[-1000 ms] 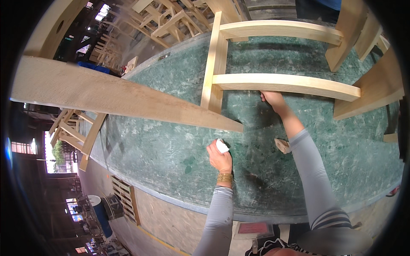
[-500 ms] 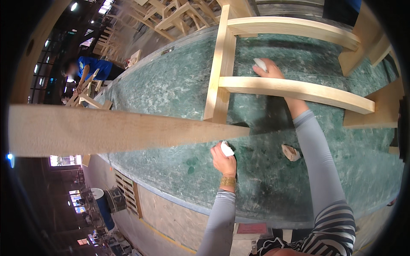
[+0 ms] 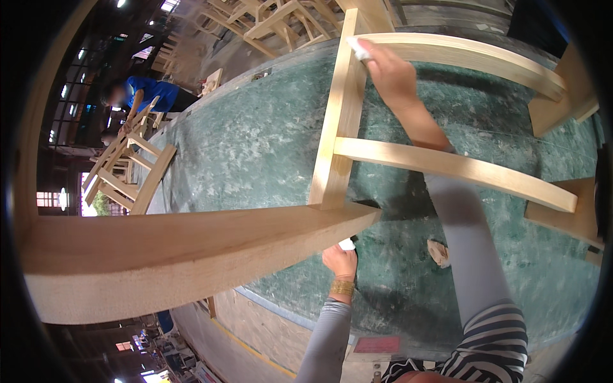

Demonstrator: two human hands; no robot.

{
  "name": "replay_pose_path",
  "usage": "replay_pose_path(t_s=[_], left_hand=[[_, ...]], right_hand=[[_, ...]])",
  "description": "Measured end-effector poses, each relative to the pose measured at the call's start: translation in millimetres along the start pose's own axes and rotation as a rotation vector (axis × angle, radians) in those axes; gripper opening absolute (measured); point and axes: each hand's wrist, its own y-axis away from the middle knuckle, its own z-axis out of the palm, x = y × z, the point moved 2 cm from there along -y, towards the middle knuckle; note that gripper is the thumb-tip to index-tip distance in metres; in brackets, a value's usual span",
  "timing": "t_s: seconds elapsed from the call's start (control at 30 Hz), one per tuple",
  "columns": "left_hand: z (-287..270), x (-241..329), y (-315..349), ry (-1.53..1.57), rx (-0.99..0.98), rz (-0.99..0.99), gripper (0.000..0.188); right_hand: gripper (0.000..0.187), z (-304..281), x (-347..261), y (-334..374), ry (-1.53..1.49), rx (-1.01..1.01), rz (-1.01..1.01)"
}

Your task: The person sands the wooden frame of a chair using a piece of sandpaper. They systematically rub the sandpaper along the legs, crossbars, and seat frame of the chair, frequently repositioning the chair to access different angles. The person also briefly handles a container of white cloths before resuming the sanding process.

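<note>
A pale wooden chair frame point(image 3: 336, 121) rests over the green tabletop, with two curved rails joining its upright parts. My right hand point(image 3: 393, 75) is closed on a small white pad point(image 3: 359, 49), which it presses to the upright piece beside the joint of the far rail point(image 3: 460, 54). That forearm passes under the nearer rail point(image 3: 453, 164). Below the tip of the long wooden leg point(image 3: 211, 249), my left hand point(image 3: 340, 262) is closed on another white pad point(image 3: 347, 244), partly hidden by the leg. What the pads are made of is unclear.
A crumpled tan scrap point(image 3: 438, 253) lies on the green worktable point(image 3: 255, 137) near my right forearm. A co-worker in a blue shirt point(image 3: 150, 94) handles another wooden frame point(image 3: 137, 169) at the far left. More wooden frames point(image 3: 268, 22) stand behind the table.
My right hand has moved from between the two rails up to the far rail's joint, bringing its pad onto the wood. In view, the frame and long leg sit lower, and the leg partly covers the left pad.
</note>
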Motion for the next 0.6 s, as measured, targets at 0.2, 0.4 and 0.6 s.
replay_pose_path(t_s=[0.2, 0.4, 0.6], left_hand=[[3.0, -5.1, 4.6, -0.034, 0.007, 0.05, 0.027], [6.8, -8.4, 7.1, -0.05, 0.062, 0.111, 0.028], [6.1, -7.8, 5.2, -0.05, 0.052, 0.112, 0.027]], right_hand=[[0.046, 27.3, 6.8, 16.8, -0.293, 0.148, -0.104], [0.049, 34.4, 30.9, 38.0, -0.233, 0.073, -0.054], [0.041, 6.4, 32.4, 51.6, -0.198, -0.046, -0.058]])
